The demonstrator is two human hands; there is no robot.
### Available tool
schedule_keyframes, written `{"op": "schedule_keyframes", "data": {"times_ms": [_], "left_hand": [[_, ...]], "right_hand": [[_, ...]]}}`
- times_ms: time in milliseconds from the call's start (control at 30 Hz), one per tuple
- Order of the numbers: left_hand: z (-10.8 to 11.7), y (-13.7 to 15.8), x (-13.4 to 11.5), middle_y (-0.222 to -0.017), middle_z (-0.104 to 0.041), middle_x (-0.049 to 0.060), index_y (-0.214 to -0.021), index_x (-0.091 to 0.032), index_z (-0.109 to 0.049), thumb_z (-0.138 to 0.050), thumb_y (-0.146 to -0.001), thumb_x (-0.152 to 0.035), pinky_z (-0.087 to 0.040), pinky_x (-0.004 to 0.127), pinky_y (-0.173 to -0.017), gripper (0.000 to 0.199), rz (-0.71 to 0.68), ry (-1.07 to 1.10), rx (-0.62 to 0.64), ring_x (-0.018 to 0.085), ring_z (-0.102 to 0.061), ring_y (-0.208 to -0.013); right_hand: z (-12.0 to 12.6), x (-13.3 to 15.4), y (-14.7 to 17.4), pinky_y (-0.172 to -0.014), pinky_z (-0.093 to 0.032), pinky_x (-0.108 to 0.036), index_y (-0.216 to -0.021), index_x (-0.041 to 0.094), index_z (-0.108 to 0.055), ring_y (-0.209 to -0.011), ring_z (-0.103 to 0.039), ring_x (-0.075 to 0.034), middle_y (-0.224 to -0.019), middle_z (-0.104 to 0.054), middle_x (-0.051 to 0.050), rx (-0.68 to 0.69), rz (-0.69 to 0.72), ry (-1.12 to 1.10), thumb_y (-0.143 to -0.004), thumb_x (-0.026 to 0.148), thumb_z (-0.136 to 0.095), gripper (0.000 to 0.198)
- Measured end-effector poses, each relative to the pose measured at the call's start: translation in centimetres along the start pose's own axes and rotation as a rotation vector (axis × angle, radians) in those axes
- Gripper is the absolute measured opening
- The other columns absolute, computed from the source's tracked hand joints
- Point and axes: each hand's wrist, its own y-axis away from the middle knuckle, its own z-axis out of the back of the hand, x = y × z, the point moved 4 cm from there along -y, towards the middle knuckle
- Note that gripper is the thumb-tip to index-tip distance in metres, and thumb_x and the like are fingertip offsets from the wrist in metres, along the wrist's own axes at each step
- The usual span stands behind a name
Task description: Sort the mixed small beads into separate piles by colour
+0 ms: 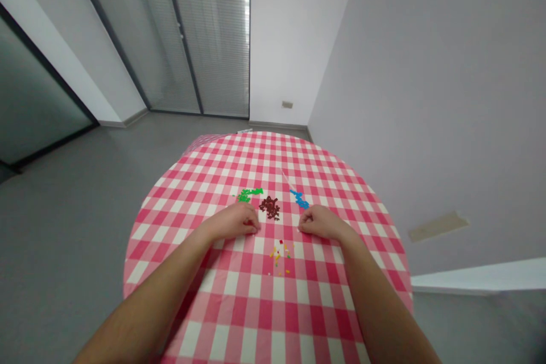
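So the left hand (251, 224) is sitting just left of the brown pile (270, 207), closer than the right hand (303, 226) on its other side. Fingers on both are curling in, tips together; can't tell if they're pinching anything. Blue bits (300, 199) are slanting along the pile's right. Checked cloth (241, 310) is lying under it, grey wall (435, 96) is rising well right.

Red-and-white checked tablecloth (230, 341); green pieces (244, 196), brown pieces (269, 206), blue pieces (301, 201), yellow bits (287, 271).
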Motion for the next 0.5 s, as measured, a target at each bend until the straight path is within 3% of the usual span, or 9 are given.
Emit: {"op": "schedule_keyframes", "data": {"times_ms": [200, 500], "left_hand": [[1.3, 0.9, 0.5, -0.084, -0.073, 0.005, -0.078, -0.017, -0.075, -0.064, -0.083, -0.018, -0.047, 0.025, -0.071, 0.012, 0.096, 0.082, 0.015, 0.015, -0.064, -0.076], [0.1, 0.5, -0.3, -0.081, -0.071, 0.004, -0.079, -0.016, -0.075, -0.071, -0.076, -0.015, -0.044, 0.024, -0.068, 0.005, 0.059, 0.045, 0.084, 0.014, -0.062, -0.074]], "right_hand": [[0.3, -0.4, -0.1, -0.060, -0.045, -0.026, -0.075, 0.017, -0.072, -0.071, -0.067, -0.019, -0.078, -0.075, -0.006, -0.085, -0.019, -0.017, -0.071, 0.021, -0.062, 0.011], [-0.6, 0.7, -0.2, -0.061, -0.045, -0.025, -0.073, 0.018, -0.075, -0.069, -0.067, -0.018, -0.075, -0.075, -0.004, 0.010, 0.089, 0.008, -0.075, 0.018, -0.058, 0.017]]}}
